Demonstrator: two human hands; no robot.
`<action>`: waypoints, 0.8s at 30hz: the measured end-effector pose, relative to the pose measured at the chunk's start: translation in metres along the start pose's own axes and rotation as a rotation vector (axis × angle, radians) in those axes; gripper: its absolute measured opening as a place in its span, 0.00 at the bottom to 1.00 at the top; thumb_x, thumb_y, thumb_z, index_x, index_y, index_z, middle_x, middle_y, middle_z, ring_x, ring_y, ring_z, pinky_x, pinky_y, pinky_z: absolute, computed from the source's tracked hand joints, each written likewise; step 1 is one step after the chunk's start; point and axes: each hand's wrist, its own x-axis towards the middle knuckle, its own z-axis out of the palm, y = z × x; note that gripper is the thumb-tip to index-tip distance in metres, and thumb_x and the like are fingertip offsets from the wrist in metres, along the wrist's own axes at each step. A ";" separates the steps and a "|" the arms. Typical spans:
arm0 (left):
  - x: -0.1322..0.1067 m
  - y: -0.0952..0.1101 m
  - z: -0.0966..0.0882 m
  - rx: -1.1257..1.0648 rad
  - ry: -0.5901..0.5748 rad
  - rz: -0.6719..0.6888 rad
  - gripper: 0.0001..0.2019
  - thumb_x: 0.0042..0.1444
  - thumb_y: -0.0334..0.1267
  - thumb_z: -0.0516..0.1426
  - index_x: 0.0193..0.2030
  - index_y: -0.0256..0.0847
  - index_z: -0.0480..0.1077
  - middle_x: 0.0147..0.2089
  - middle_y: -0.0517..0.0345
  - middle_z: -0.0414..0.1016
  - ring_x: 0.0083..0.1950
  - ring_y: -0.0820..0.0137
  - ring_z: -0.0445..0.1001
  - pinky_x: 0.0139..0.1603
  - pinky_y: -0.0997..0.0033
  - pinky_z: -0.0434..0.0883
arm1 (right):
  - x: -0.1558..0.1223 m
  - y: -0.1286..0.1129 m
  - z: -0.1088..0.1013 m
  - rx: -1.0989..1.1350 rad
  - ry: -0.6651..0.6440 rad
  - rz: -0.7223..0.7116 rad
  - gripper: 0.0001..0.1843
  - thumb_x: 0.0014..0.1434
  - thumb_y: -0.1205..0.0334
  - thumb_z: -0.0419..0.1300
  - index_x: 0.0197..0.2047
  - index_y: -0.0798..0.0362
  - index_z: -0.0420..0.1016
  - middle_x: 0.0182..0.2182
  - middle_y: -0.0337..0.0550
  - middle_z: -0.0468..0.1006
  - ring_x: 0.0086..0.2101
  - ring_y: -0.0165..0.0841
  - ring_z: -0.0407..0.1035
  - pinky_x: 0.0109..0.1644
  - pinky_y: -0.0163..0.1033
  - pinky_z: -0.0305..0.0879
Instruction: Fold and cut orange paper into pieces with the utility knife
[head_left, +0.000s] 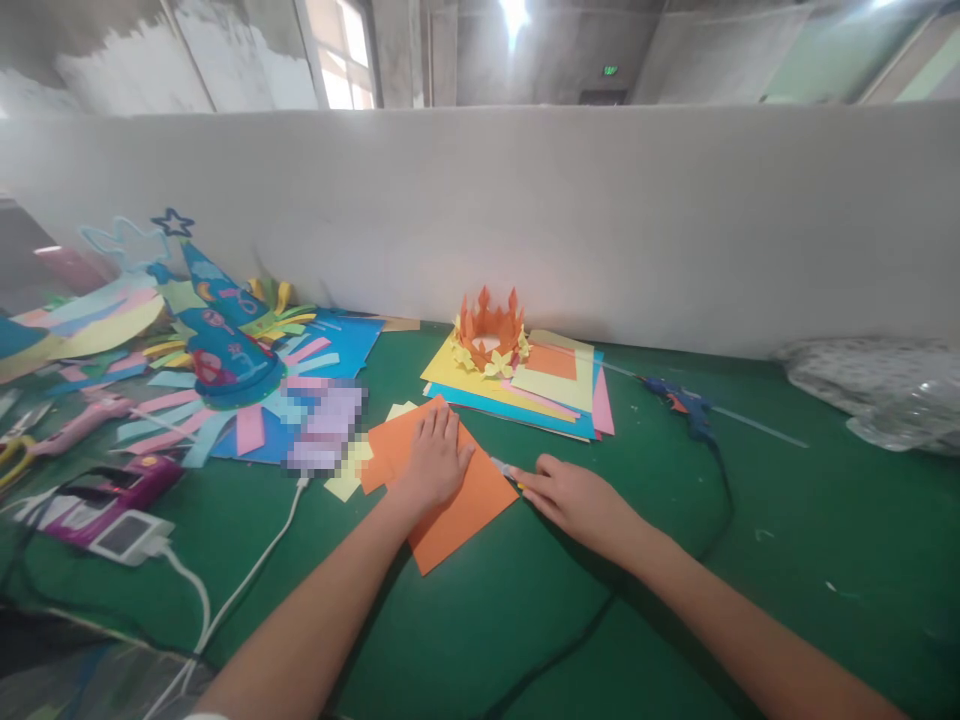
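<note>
My left hand (436, 462) lies flat on a sheet of orange paper (459, 522), fingers stretched out together and pressing it against the green table. Gripped in my right hand (576, 502) is a craft knife (505, 468), its tip pointing left at the paper's right edge. My fingers cover most of the knife's handle. Just behind the orange paper, an orange paper crown (491, 325) with yellow flower cutouts stands on a stack of coloured paper (517, 408). Pale yellow paper pieces (346, 478) stick out beside the orange paper's left side.
A blue glue gun (682, 402) with its cord rests at the right, near a clear plastic bag (911, 412). Decorated blue cone hats (229, 350), a pink glue gun (90, 420), scissors (16, 455) and a magenta device (124, 495) with white cables crowd the left.
</note>
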 end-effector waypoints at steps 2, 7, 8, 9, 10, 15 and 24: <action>0.000 0.000 -0.001 0.005 -0.007 -0.003 0.29 0.65 0.47 0.40 0.64 0.27 0.56 0.68 0.39 0.52 0.69 0.53 0.51 0.66 0.53 0.51 | 0.008 0.000 -0.001 -0.002 -0.004 0.009 0.18 0.65 0.61 0.51 0.56 0.48 0.70 0.31 0.42 0.68 0.25 0.28 0.60 0.26 0.33 0.45; 0.000 0.000 -0.002 0.017 0.001 0.008 0.29 0.65 0.47 0.40 0.64 0.27 0.56 0.68 0.38 0.52 0.69 0.54 0.51 0.66 0.53 0.52 | 0.024 0.000 0.000 -0.013 0.008 0.019 0.18 0.64 0.61 0.52 0.56 0.48 0.71 0.31 0.42 0.68 0.25 0.27 0.60 0.26 0.33 0.44; 0.000 0.000 -0.002 0.019 0.006 0.010 0.29 0.65 0.47 0.40 0.64 0.27 0.56 0.68 0.38 0.52 0.68 0.53 0.52 0.66 0.53 0.53 | 0.027 0.000 0.001 -0.012 0.013 0.015 0.18 0.64 0.61 0.52 0.56 0.48 0.71 0.31 0.42 0.68 0.25 0.27 0.60 0.26 0.33 0.44; -0.001 0.000 -0.001 0.019 0.012 0.011 0.29 0.65 0.47 0.40 0.64 0.26 0.56 0.68 0.38 0.53 0.68 0.53 0.52 0.65 0.52 0.53 | 0.029 0.000 0.001 -0.013 0.018 0.009 0.18 0.64 0.61 0.52 0.56 0.47 0.71 0.32 0.42 0.68 0.25 0.27 0.60 0.26 0.33 0.45; -0.001 0.000 0.000 0.018 0.016 0.013 0.28 0.65 0.47 0.40 0.64 0.27 0.56 0.68 0.38 0.53 0.68 0.53 0.52 0.65 0.52 0.53 | 0.032 0.000 0.002 -0.016 0.024 0.004 0.18 0.64 0.61 0.51 0.56 0.47 0.70 0.32 0.43 0.68 0.25 0.27 0.60 0.26 0.33 0.45; -0.002 -0.002 0.001 0.005 0.053 0.018 0.28 0.65 0.47 0.41 0.63 0.28 0.57 0.67 0.39 0.55 0.68 0.53 0.53 0.65 0.52 0.54 | 0.043 0.000 0.001 -0.024 0.044 -0.011 0.18 0.65 0.61 0.50 0.56 0.49 0.71 0.31 0.43 0.68 0.25 0.27 0.60 0.26 0.33 0.46; -0.004 0.002 -0.021 -0.055 0.061 0.193 0.21 0.67 0.39 0.39 0.55 0.32 0.66 0.58 0.44 0.69 0.61 0.62 0.64 0.62 0.60 0.60 | 0.007 0.017 -0.005 0.118 0.019 -0.087 0.19 0.66 0.60 0.48 0.57 0.47 0.70 0.30 0.41 0.67 0.27 0.29 0.63 0.28 0.33 0.52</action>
